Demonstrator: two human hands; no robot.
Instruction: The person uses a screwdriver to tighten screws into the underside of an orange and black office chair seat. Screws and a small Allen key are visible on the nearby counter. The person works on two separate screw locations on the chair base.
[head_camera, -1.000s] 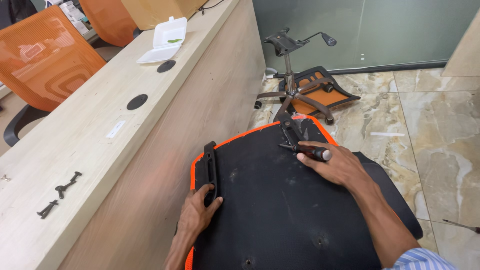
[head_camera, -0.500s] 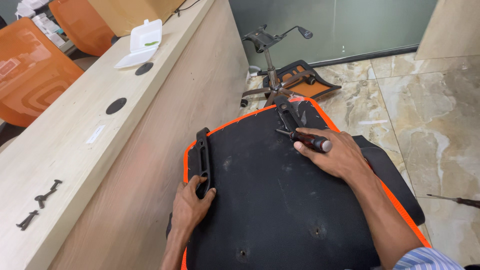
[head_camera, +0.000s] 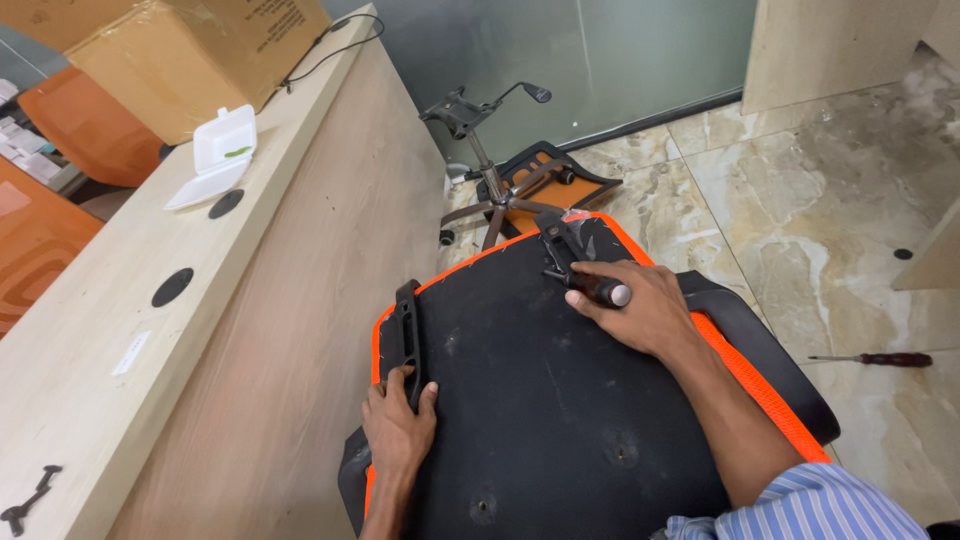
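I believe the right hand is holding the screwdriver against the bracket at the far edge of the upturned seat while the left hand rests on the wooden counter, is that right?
Not quite: the head view shows the left hand gripping the black armrest bracket on the upturned seat, not the counter. The right hand does hold the screwdriver at the far bracket.

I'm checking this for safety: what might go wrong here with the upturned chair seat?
The right hand drives a screwdriver at the bracket; a slip might jab the seat underside. The left hand grips the armrest mount, so the seat may shift. A spare screwdriver lies underfoot on the floor.
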